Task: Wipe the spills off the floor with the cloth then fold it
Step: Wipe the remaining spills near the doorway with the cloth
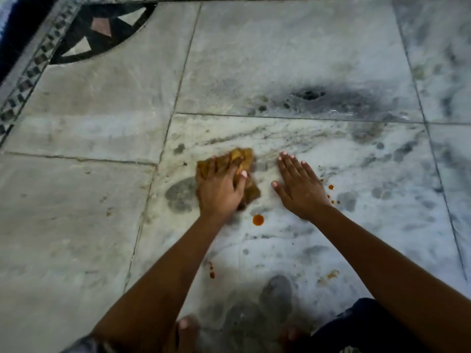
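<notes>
A crumpled brown-yellow cloth lies on the grey marble floor, mostly under my left hand, which presses down on it with fingers spread and slightly curled over it. My right hand lies flat on the floor to the right of the cloth, fingers straight, holding nothing. An orange-red spill drop sits between my wrists. Smaller drops dot the floor just right of my right hand. A streak of drops and a smeared patch lie nearer me.
A dark burn-like mark stains the tile further ahead. A black-and-pink inlay pattern and a mosaic border run along the far left. My toes and dark clothing are at the bottom edge.
</notes>
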### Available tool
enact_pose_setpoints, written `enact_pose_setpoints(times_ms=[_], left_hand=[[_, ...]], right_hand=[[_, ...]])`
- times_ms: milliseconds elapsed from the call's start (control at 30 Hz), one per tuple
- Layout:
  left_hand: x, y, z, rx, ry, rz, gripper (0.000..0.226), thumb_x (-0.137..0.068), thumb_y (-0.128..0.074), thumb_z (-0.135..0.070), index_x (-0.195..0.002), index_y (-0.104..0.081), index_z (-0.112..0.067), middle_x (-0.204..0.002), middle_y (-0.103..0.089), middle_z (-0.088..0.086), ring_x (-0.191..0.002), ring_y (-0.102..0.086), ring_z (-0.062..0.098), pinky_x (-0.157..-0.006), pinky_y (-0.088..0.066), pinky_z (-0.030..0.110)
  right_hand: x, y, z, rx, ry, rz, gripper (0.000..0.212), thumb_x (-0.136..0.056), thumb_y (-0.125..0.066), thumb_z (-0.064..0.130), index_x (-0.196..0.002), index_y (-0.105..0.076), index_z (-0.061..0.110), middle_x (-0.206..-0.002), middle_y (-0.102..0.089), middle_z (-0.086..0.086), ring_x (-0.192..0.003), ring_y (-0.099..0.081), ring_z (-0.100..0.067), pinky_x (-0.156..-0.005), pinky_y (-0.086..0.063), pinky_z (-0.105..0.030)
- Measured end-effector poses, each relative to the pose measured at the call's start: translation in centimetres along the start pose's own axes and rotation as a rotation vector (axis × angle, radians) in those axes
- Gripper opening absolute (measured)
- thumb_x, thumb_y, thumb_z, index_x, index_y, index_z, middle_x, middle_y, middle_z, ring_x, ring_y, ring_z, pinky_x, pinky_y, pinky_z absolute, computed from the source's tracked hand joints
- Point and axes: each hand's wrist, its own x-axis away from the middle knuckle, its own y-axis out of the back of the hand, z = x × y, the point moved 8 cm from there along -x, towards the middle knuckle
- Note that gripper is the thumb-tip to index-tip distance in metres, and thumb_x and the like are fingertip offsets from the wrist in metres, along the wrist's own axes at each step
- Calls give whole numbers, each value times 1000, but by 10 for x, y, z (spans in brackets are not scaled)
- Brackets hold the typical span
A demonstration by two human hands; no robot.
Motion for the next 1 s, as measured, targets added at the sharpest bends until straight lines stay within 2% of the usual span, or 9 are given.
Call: enact_pose_setpoints(times_ms=[167, 333, 400, 533, 600, 700, 800, 900, 1000], left_hand=[[69, -2, 10, -30, -272, -1, 54, -95, -17, -52, -138, -45, -35, -147, -42, -2, -138, -32, 29, -110, -17, 60], [-7, 21, 59, 120, 168, -68, 70, -86, -16, -55, -117, -61, -11, -116, -63, 18, -106, -57, 38, -98, -37, 52], [-26, 21, 35, 191, 196, -43, 72, -84, -15, -55, -119, -60, -11, -114, -63, 17, -103, -58, 37, -98, -38, 48], [25, -9, -21, 140, 3, 105, 64, -86, -16, -55, -124, -56, -22, -128, -59, 11, -125, -48, 31, -108, -24, 51], [75, -18, -37, 37, -213, 107, 58, -90, -20, -56, -137, -43, -31, -146, -44, 3, -139, -31, 27, -110, -16, 57], [99, -15, -15, -75, -386, 33, 57, -91, -26, -60, -142, -32, -36, -149, -38, 2, -138, -33, 30, -108, -16, 63], [45, 2, 29, -133, -186, -27, 60, -91, -24, -56, -140, -41, -27, -143, -47, 9, -130, -42, 36, -106, -23, 64], [-17, 16, 40, -24, 122, -31, 59, -92, -26, -54, -140, -43, -23, -145, -43, 8, -134, -36, 31, -109, -15, 60], [-19, 4, 2, 34, 77, -2, 56, -92, -26, -50, -140, -42, -27, -150, -36, 1, -140, -26, 25, -112, -7, 58]], right_hand=[[1, -5, -1, -52, 8, -15, 81, -83, 6, 57, -150, -3, 13, -159, 1, -2, -145, 4, -13, -113, 8, -27], [-3, -3, -4, -57, 27, 3, 83, -81, 8, 58, -150, -3, 14, -159, 0, -2, -146, 2, -15, -116, 5, -31], [-3, -1, -4, -61, 34, -1, 84, -81, 9, 58, -150, -6, 14, -159, -2, -2, -146, 1, -15, -116, 5, -31], [-2, 4, -10, -112, -5, -43, 84, -82, 6, 57, -150, -12, 12, -158, -11, -4, -146, -5, -16, -116, 3, -31], [-1, 4, -17, -121, -32, -44, 84, -81, 7, 58, -150, -12, 12, -158, -10, -4, -146, -4, -16, -116, 3, -31], [2, 1, -21, -84, -20, -12, 85, -81, 9, 59, -150, -8, 13, -159, -4, -4, -146, 0, -15, -117, 4, -31], [3, 1, -19, -89, -23, 14, 79, -86, 3, 57, -150, -6, 12, -159, -1, -4, -146, 3, -15, -117, 4, -32], [2, 3, -18, -97, -24, 25, 75, -88, -2, 54, -150, -6, 12, -159, -1, -4, -146, 4, -15, -117, 5, -32], [2, 2, -18, -115, -34, 0, 75, -88, -2, 54, -150, -7, 12, -159, -2, -4, -146, 3, -15, -116, 6, -30]])
